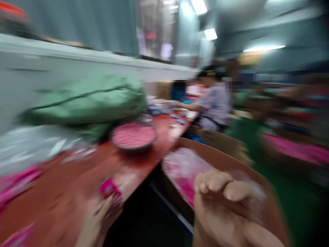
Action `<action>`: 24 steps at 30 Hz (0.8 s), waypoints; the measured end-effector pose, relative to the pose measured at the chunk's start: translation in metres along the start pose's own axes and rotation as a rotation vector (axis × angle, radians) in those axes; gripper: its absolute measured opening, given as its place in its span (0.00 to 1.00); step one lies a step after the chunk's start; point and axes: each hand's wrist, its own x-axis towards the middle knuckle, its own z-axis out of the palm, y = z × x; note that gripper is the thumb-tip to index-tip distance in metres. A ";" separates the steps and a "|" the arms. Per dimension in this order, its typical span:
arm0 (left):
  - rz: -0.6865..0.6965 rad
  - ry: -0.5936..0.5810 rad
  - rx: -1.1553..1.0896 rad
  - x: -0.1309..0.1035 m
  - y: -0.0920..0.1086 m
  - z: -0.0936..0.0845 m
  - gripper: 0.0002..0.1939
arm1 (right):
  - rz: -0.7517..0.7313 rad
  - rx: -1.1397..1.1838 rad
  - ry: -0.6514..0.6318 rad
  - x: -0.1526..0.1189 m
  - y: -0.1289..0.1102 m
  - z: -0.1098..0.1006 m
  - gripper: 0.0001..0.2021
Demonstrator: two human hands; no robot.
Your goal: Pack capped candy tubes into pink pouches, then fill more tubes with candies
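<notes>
A red table [84, 171] stands beside a brown box [218, 158]. On the table are a green bag [89, 103] and a round bowl [135, 149] of pink pieces [133, 134]. The right hand [226, 209] is over the box, with curled fingers [238, 190]; I cannot tell if it holds something. The left hand [99, 214] is closed on a small pink packet [109, 188] near the table edge.

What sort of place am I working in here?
Likely a workshop or factory floor: a long red table bears a bowl of pink pieces, a large open box stands alongside, and another person is farther along.
</notes>
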 end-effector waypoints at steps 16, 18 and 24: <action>0.420 0.563 -0.102 0.000 -0.003 -0.176 0.15 | 0.895 0.324 -1.380 -0.190 0.122 0.213 0.09; 0.440 0.639 0.005 -0.004 -0.002 -0.184 0.14 | 0.955 0.385 -1.466 -0.202 0.116 0.231 0.11; 0.594 0.797 0.262 -0.021 0.007 -0.194 0.13 | 1.125 0.625 -1.572 -0.231 0.099 0.248 0.13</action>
